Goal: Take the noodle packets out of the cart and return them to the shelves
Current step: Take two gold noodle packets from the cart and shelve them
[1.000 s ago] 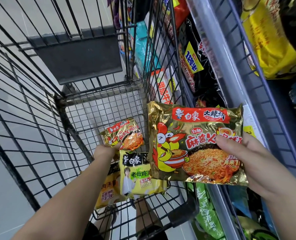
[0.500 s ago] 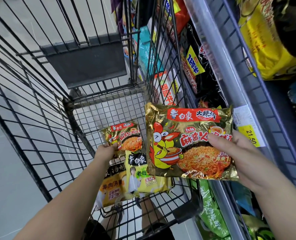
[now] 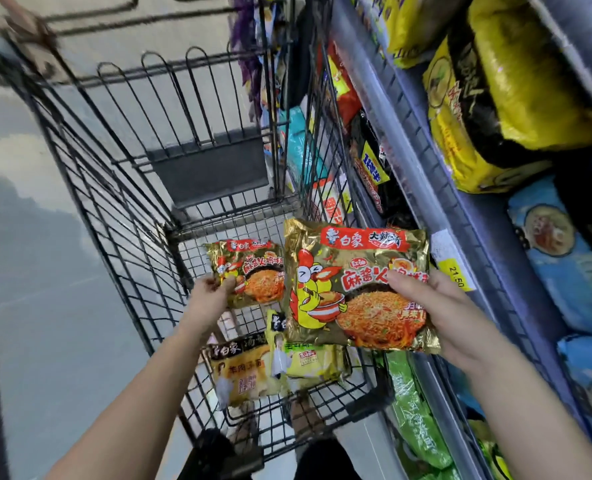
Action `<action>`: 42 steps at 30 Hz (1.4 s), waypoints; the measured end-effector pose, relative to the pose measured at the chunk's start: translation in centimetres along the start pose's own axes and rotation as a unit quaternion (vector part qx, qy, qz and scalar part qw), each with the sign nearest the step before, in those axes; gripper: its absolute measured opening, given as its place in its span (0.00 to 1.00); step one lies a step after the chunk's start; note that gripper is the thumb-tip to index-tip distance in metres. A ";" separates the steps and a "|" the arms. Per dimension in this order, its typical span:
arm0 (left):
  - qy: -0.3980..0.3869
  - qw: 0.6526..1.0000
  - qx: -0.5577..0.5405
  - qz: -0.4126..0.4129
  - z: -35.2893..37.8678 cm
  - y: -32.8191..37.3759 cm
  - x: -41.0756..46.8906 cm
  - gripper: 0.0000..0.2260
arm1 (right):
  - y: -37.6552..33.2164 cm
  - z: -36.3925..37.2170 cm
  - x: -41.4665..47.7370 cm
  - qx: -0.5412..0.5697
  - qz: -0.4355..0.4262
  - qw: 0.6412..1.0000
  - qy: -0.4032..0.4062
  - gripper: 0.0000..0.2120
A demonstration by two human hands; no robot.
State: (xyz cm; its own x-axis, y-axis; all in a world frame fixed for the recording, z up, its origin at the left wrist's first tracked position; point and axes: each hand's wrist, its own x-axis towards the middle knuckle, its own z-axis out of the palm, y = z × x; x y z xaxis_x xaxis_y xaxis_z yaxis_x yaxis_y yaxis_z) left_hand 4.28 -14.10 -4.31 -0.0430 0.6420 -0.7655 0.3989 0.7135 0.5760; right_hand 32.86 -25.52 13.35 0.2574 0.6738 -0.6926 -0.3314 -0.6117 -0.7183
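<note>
Two hands each held one packet. The left hand (image 3: pixel 207 301) pinched the lower left corner of the first gold packet (image 3: pixel 253 271) between thumb and fingers, low inside the cart (image 3: pixel 114 202). The right hand (image 3: pixel 436 313) gripped the second gold packet (image 3: pixel 350 271) by its right edge, thumb laid across the front, above the cart's right side and beside the shelf rail (image 3: pixel 374 109). Four packets showed in all: these two and two yellow ones, an orange-yellow packet (image 3: pixel 242 370) and a pale yellow packet (image 3: pixel 310 363), lying flat and overlapping on the cart floor. The gold pair matched: crinkled shiny foil, red banner, cartoon chicken, a bowl of orange noodles. The cart was black wire mesh; one yellow price tag (image 3: pixel 455 270) sat on the grey rail.
</note>
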 end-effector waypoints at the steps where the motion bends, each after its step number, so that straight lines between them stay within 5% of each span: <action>1: -0.002 1.000 -0.012 0.015 -1.0 1.0 -1.3 0.30 | -0.5 0.0 -0.5 0.004 -0.006 1.000 0.003 0.06; 4: -0.013 0.997 -0.024 0.071 -4.7 3.8 -5.3 0.33 | -2.0 0.6 -2.1 0.013 -0.027 0.999 -0.023 0.08; 6: -0.005 0.995 -0.047 0.092 -7.1 5.3 -7.6 0.31 | -3.4 1.1 -3.4 0.001 -0.050 0.998 -0.050 0.25; 9: -0.013 0.988 -0.097 0.121 -10.0 7.9 -11.6 0.17 | -5.8 2.0 -5.5 0.006 -0.080 0.994 -0.070 0.29; 12: -0.020 0.982 -0.122 0.146 -12.5 10.3 -15.7 0.13 | -7.9 2.9 -7.9 -0.008 -0.114 0.991 -0.066 0.45; 16: -0.032 0.966 -0.175 0.190 -15.0 13.3 -20.2 0.17 | -10.6 3.5 -10.7 0.011 -0.150 0.986 -0.070 0.23; 19: -0.051 0.950 -0.207 0.230 -16.1 15.6 -23.7 0.13 | -12.6 3.7 -12.7 0.003 -0.179 0.981 -0.071 0.43; 26: -0.027 0.922 -0.256 0.288 -17.9 18.5 -28.5 0.04 | -15.8 3.7 -15.9 -0.001 -0.249 0.966 -0.071 0.50; 30: -0.061 0.916 -0.255 0.302 -18.1 19.3 -29.7 0.04 | -16.0 3.6 -18.0 0.002 -0.275 0.960 -0.048 0.48; 33: -0.099 0.906 -0.247 0.328 -18.3 19.8 -30.0 0.02 | -15.6 3.4 -19.9 0.015 -0.295 0.955 -0.019 0.34; 37: -0.173 0.892 -0.187 0.373 -19.7 20.7 -29.9 0.27 | -13.9 4.6 -23.0 0.037 -0.312 0.949 0.042 0.20; 40: -0.219 0.876 -0.188 0.386 -20.7 21.5 -29.7 0.23 | -11.8 5.9 -25.8 0.060 -0.314 0.942 0.103 0.17; 42: -0.249 0.867 -0.175 0.394 -20.9 21.8 -29.7 0.33 | -9.9 6.6 -27.8 0.079 -0.314 0.934 0.151 0.19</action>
State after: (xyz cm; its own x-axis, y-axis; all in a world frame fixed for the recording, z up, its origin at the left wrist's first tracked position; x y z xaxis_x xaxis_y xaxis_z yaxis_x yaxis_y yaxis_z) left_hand -4.93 -11.76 36.99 0.5522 0.8305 -0.0733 -0.1818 0.2057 0.9616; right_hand 22.99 -35.48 40.11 0.6830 0.7163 -0.1428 -0.1535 -0.0504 -0.9869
